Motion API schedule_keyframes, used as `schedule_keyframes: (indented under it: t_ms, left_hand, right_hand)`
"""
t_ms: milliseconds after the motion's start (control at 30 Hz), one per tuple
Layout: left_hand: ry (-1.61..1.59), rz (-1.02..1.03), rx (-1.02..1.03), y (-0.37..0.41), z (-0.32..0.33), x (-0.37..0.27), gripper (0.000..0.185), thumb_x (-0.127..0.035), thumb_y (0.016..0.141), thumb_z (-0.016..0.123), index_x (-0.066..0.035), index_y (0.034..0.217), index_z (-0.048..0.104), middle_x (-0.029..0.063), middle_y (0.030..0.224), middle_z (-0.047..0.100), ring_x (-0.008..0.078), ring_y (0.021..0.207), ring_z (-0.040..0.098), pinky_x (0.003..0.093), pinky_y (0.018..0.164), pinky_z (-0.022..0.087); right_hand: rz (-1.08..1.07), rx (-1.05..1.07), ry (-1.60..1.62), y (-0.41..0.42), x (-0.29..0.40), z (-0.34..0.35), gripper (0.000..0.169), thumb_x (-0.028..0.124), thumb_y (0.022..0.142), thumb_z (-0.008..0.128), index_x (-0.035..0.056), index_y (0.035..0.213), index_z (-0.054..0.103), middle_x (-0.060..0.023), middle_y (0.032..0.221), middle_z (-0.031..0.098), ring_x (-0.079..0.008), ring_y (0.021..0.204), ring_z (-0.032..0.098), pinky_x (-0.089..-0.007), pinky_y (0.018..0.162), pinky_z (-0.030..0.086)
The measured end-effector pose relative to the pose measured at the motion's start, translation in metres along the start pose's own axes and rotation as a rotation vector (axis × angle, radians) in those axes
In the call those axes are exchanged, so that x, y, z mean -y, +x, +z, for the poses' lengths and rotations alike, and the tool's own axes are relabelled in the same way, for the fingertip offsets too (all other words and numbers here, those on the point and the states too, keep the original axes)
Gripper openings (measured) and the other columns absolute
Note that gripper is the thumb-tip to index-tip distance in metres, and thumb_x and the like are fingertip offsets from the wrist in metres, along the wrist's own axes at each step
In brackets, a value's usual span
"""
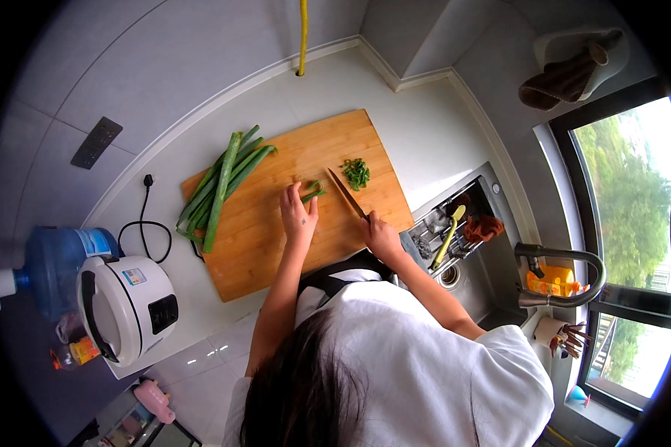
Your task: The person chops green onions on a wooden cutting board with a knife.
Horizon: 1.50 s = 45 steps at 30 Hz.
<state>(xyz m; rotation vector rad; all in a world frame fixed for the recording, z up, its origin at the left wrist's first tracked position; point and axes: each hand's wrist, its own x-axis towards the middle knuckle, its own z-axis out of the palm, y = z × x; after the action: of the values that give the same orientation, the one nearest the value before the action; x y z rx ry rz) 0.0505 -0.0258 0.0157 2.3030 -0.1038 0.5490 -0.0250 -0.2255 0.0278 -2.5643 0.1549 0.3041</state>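
Observation:
My right hand (381, 239) grips the handle of a kitchen knife (348, 193), its blade slanting up and left across the wooden cutting board (263, 246). Left of the blade, my left hand (298, 217) has its thumb and fingers apart around short pieces of green onion (314, 193); whether it touches them is unclear. Chopped greens (356, 174) form a small pile to the right of the knife. Whole green onion stalks (222, 190) lie in a loose bundle over the board's left end.
A sink (495, 274) at right has a rack holding a yellow-green handled tool (449, 237) and a reddish-brown cloth (482, 228). The faucet (579, 254) arches over it. At left stand a white rice cooker (128, 307), its black cord (141, 215) and a blue water jug (50, 268).

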Motion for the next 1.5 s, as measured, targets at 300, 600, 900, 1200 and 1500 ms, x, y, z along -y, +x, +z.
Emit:
schedule_keyframes:
  t_ms: [300, 600, 900, 1200, 1500]
  left_hand:
    - [0.07, 0.026, 0.179, -0.008, 0.001, 0.015, 0.02, -0.002, 0.076, 0.063, -0.008, 0.096, 0.06, 0.0084, 0.093, 0.058, 0.0311, 0.089, 0.056, 0.0412, 0.08, 0.046]
    - [0.053, 0.152, 0.317, -0.006, -0.01, 0.017, 0.042, 0.008, 0.071, 0.057, -0.007, 0.11, 0.063, 0.0096, 0.097, 0.055, 0.0303, 0.091, 0.053, 0.0398, 0.083, 0.045]
    - [0.067, 0.107, 0.312, -0.009, -0.01, 0.015, 0.039, -0.008, 0.076, 0.064, -0.006, 0.115, 0.06, 0.0097, 0.095, 0.055, 0.0304, 0.09, 0.053, 0.0424, 0.081, 0.045]
    - [0.077, -0.114, 0.227, 0.008, 0.015, 0.006, 0.036, -0.023, 0.075, 0.071, -0.008, 0.106, 0.062, 0.0111, 0.092, 0.058, 0.0295, 0.084, 0.058, 0.0412, 0.073, 0.048]
    - [-0.077, 0.196, 0.367, -0.008, 0.013, 0.0, 0.041, 0.001, 0.075, 0.059, -0.01, 0.114, 0.061, 0.0097, 0.097, 0.053, 0.029, 0.085, 0.056, 0.0411, 0.076, 0.046]
  right_hand:
    - [-0.027, -0.008, 0.013, -0.001, 0.006, -0.006, 0.034, 0.034, 0.097, 0.041, 0.0007, 0.095, 0.043, -0.0284, 0.071, 0.06, -0.0474, 0.069, 0.059, -0.0546, 0.061, 0.047]
    - [-0.047, -0.015, 0.017, -0.004, 0.011, -0.009, 0.034, 0.034, 0.098, 0.041, 0.0005, 0.095, 0.042, -0.0286, 0.07, 0.06, -0.0481, 0.067, 0.059, -0.0553, 0.06, 0.046]
    - [-0.045, -0.011, 0.018, -0.004, 0.013, -0.01, 0.034, 0.034, 0.097, 0.041, 0.0001, 0.096, 0.042, -0.0288, 0.07, 0.06, -0.0481, 0.068, 0.059, -0.0553, 0.06, 0.046]
    - [-0.015, 0.006, 0.008, -0.004, 0.011, -0.008, 0.032, 0.034, 0.097, 0.042, 0.0013, 0.096, 0.042, -0.0276, 0.07, 0.06, -0.0481, 0.067, 0.058, -0.0556, 0.06, 0.046]
    - [-0.062, -0.084, -0.002, -0.004, -0.001, 0.0, 0.03, 0.032, 0.097, 0.044, 0.0022, 0.094, 0.042, -0.0265, 0.067, 0.06, -0.0465, 0.063, 0.059, -0.054, 0.054, 0.046]
